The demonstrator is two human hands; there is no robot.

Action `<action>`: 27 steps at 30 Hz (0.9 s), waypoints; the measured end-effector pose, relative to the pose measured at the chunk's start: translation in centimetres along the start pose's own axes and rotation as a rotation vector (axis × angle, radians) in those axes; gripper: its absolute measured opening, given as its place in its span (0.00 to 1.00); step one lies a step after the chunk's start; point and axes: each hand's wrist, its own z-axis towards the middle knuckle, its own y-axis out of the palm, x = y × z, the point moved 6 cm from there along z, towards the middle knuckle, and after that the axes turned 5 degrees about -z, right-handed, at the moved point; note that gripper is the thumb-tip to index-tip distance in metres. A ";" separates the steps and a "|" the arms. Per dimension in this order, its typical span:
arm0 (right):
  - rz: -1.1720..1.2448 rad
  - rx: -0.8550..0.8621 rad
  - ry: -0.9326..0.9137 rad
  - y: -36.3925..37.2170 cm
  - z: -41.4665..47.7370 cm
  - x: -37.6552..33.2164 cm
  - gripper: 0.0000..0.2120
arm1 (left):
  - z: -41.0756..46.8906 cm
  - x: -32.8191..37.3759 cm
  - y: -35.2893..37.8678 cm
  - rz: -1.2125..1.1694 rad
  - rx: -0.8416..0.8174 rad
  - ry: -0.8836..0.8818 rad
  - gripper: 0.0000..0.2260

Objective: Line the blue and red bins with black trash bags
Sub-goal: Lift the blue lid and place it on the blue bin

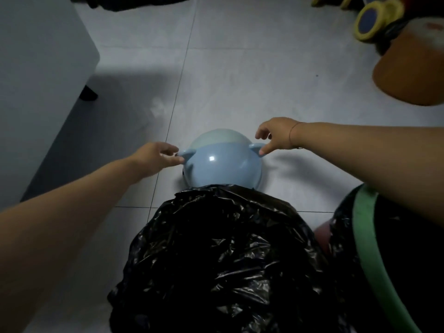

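Observation:
A light-blue domed bin lid (pixel 216 162) with two ear-like tabs lies on the tiled floor ahead of me. My left hand (pixel 157 157) pinches its left tab between thumb and fingers. My right hand (pixel 276 137) holds the right tab, thumb under it and fingers curled above. A crumpled black trash bag (pixel 223 255) spreads over the bin in front of me and hides the bin's body. At the right, a red bin (pixel 323 236) shows a strip of its side under another black bag (pixel 343 217), with a green ring (pixel 365 236) over it.
A grey cabinet (pixel 36 68) stands on the left with a dark foot at its corner. An orange rounded object (pixel 408 68) and yellow-and-blue toy wheels (pixel 374 20) sit at the far right. Pale floor tiles (pixel 240 80) stretch beyond the lid.

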 end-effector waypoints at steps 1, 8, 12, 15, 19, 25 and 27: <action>-0.026 -0.008 0.007 0.3 0.5 0.2 0.22 | 0.4 -0.3 0.2 -0.004 0.017 0.017 0.18; -0.156 0.059 0.015 1.2 1.4 0.4 0.12 | 1.0 0.2 0.7 0.136 0.143 0.134 0.09; -0.145 0.192 -0.007 -2.3 -0.4 -0.1 0.09 | 0.2 2.4 -1.2 0.059 0.188 0.147 0.07; -0.071 0.422 -0.031 -7.7 -3.4 -0.7 0.09 | -1.6 5.8 -4.4 -0.119 0.235 0.184 0.02; 0.039 0.646 -0.075 -14.6 -10.0 -2.2 0.09 | -6.6 12.1 -8.9 -0.362 0.211 0.293 0.09; 0.199 0.682 -0.163 -18.9 -21.6 -5.5 0.10 | -18.5 16.7 -13.1 -0.510 0.209 0.397 0.08; 0.253 0.625 -0.196 -18.0 -24.9 -6.6 0.07 | -22.4 16.4 -12.8 -0.506 0.173 0.391 0.07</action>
